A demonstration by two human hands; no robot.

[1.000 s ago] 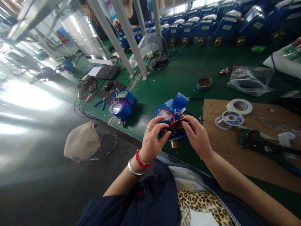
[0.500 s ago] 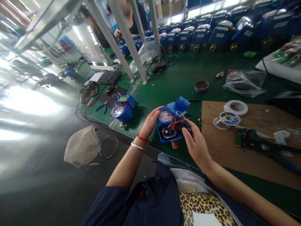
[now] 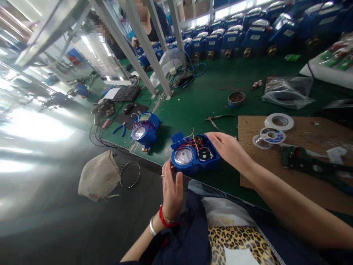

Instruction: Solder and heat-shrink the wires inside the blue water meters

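Note:
A blue water meter point(image 3: 190, 167) lies on the green bench in front of me, its hinged flap point(image 3: 178, 140) raised. Inside show a round dial point(image 3: 183, 156), red and yellow wires point(image 3: 194, 143) and a black round part point(image 3: 204, 154). At its left end, my left hand point(image 3: 172, 189) is open, thumb apart and fingertips by the housing; whether they press on it I cannot tell. My right hand point(image 3: 230, 147) grips the right end at the far corner, its thumb hidden.
Another opened blue meter point(image 3: 145, 129) stands left, near blue-handled pliers point(image 3: 120, 129). Cutters point(image 3: 217, 118) and a round tin point(image 3: 236, 98) lie beyond. To the right, cardboard point(image 3: 248, 176) bears a solder spool point(image 3: 268, 138), tape point(image 3: 279, 121) and a green-black tool point(image 3: 311, 165). Rows of meters point(image 3: 233, 38) stand behind.
The water meter has been turned on the bench, its dial now nearer me and its flap at the left. My left hand has let go and moved nearer me; cutters behind are uncovered.

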